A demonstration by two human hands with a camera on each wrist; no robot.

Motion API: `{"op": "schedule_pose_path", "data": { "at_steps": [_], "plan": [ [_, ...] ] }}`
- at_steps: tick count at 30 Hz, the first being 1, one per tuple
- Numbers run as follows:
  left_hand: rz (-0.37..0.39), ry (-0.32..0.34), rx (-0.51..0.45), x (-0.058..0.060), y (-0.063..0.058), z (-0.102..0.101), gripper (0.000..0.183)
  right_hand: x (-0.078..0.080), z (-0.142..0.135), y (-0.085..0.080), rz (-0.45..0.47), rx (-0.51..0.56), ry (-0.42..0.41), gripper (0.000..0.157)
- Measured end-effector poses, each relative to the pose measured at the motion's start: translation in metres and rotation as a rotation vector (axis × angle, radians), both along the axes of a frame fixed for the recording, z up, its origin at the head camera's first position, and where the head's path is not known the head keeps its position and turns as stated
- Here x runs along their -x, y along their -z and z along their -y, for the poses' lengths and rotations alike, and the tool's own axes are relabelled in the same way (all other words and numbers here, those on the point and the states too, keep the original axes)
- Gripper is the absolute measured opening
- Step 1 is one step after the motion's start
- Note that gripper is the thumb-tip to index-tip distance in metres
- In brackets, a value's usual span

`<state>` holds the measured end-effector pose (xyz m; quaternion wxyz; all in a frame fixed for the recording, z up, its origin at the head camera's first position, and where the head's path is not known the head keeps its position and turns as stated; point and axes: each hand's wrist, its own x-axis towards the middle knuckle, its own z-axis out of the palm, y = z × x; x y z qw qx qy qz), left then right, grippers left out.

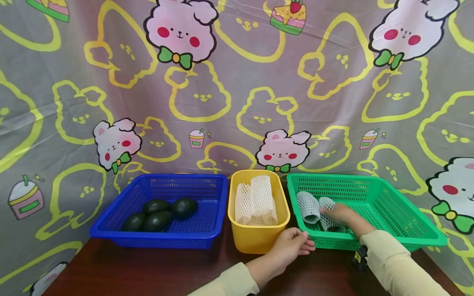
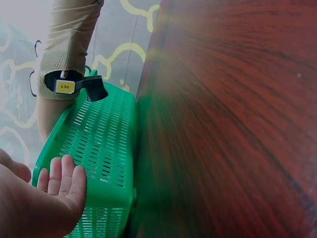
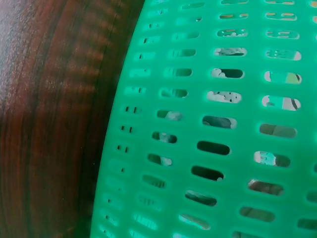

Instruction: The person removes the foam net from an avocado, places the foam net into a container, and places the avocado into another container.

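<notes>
My right hand [image 1: 341,214] has its fingers on the right net [image 1: 326,202], at the near left of the green basket [image 1: 396,205]; blur hides whether they're clamped. The left net [image 1: 308,207] lies just beside it. My left hand [image 1: 290,246], fingers loosely bent and holding nothing, is by that basket's near left corner — perhaps to steady it, though contact isn't clear. Loose nets [image 1: 261,201] stand in the yellow bin [image 1: 255,240], between the baskets, I'd judge for easy reach; four avocados [image 1: 157,222] sit in the blue basket [image 1: 185,236]. The right wrist view adds what the head view hides — dark and white patches through the green slots [image 3: 213,148].
</notes>
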<state>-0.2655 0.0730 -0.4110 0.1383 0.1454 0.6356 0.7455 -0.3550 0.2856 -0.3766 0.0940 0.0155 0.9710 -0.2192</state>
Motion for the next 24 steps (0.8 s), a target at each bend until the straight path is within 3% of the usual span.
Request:
{"op": "schedule_pose_path", "data": {
  "at_steps": [14,24],
  "plan": [
    [0.052,-0.028,-0.029,-0.0002,0.0017,-0.0055,0.023,0.0016,-0.0006,0.0035,0.100,0.165,0.087,0.072],
    [0.045,-0.046,-0.032,0.0000,0.0019,-0.0084,0.023,0.0033,-0.0053,0.0025,0.094,0.211,0.082,0.072]
  ]
}}
